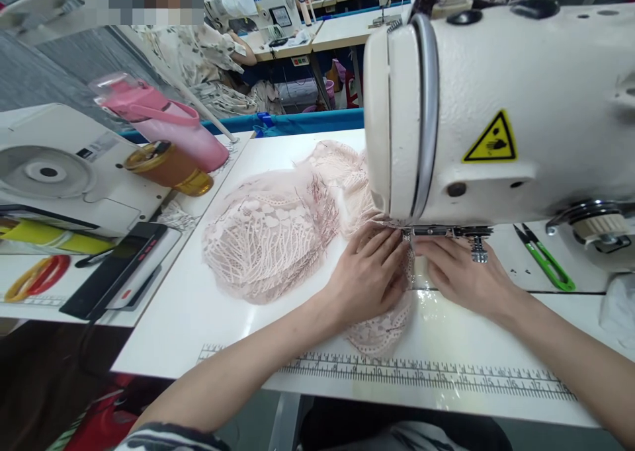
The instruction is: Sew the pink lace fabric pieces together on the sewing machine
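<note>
Pale pink lace fabric [380, 332] runs under the head of a white sewing machine [496, 94] and hangs down toward the table's ruler edge. My left hand [370, 269] lies over this strip just left of the needle area, its fingers bent round the lace and pressing it down. Right of the needle area, my right hand [461, 269] has its fingers closed together, with the fingertips close to the lace edge. Metal parts under the machine head partly cover those fingers, so what they hold is hidden. A wider, gathered lace piece [268, 239] spreads to the left.
Green-handled thread snips [546, 259] lie right of my right hand. A printed ruler [397, 371] follows the front edge. At left stand a pink bottle [169, 123], an amber cup [171, 168] and another machine [59, 166]. A person in patterned clothing [193, 54] sits beyond.
</note>
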Tool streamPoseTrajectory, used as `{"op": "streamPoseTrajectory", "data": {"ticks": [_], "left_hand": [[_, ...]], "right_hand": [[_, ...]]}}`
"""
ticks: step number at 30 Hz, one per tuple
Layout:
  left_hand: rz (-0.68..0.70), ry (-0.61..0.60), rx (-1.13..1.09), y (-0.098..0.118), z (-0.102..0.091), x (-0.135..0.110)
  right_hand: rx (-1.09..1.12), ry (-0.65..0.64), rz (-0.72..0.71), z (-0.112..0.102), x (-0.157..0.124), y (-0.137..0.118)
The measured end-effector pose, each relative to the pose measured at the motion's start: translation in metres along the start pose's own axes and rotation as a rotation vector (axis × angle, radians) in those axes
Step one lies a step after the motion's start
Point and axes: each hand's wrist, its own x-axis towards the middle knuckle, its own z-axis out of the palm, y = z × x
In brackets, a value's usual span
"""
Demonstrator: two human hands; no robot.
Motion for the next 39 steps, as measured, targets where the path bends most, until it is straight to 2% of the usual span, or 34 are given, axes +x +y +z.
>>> {"op": "streamPoseTrajectory", "data": {"ticks": [2, 4, 7, 9, 12, 14, 17, 18, 20, 24, 26, 28, 30, 33, 35, 39], "left_hand": [[0.057, 0.025, 0.039, 0.004, -0.013, -0.003], [0.218, 0.037, 0.025, 0.007, -0.028, -0.011], [0.535, 0.016, 0.036, 0.010, -0.046, -0.032], [0.621, -0.018, 0.134, 0.011, -0.050, -0.049], [0.543, -0.035, 0.172, 0.015, -0.045, -0.070], [0.356, -0.029, 0.045, 0.019, -0.043, -0.076], [-0.020, -0.064, -0.236, 0.023, -0.051, -0.072], [-0.106, -0.072, -0.302, 0.023, -0.056, -0.068], [-0.183, -0.086, -0.353, 0.021, -0.066, -0.060], [-0.124, -0.171, -0.311, 0.013, -0.072, -0.044], [-0.059, -0.231, -0.278, 0.010, -0.063, -0.037], [-0.002, -0.234, -0.224, 0.007, -0.048, -0.029], [0.069, -0.159, -0.148, 0.005, -0.033, -0.022], [0.179, 0.026, -0.016, 0.001, -0.016, -0.016], [0.214, 0.107, 0.031, 0.001, -0.012, -0.015], [0.202, 0.159, 0.065, 0.003, -0.012, -0.016]], "right_hand": [[0.123, -0.071, -0.109, -0.001, 0.001, 0.003], [0.251, -0.153, -0.197, 0.000, 0.000, 0.007], [0.377, -0.215, -0.218, 0.002, -0.002, 0.011], [0.422, -0.232, -0.212, 0.003, -0.002, 0.013], [0.451, -0.236, -0.197, 0.002, -0.003, 0.014], [0.466, -0.229, -0.195, 0.001, -0.002, 0.013], [0.489, -0.235, -0.206, 0.000, -0.001, 0.012], [0.486, -0.240, -0.215, -0.001, 0.000, 0.012], [0.469, -0.221, -0.242, -0.001, 0.000, 0.012], [0.458, -0.074, -0.274, -0.001, -0.002, 0.015], [0.440, -0.030, -0.272, -0.003, -0.003, 0.018], [0.419, -0.020, -0.282, -0.005, -0.004, 0.020], [0.409, -0.022, -0.291, -0.007, -0.004, 0.020], [0.386, -0.051, -0.287, -0.007, -0.004, 0.018], [0.353, -0.089, -0.270, -0.006, -0.005, 0.016], [0.291, -0.121, -0.238, -0.003, -0.007, 0.011]]}}
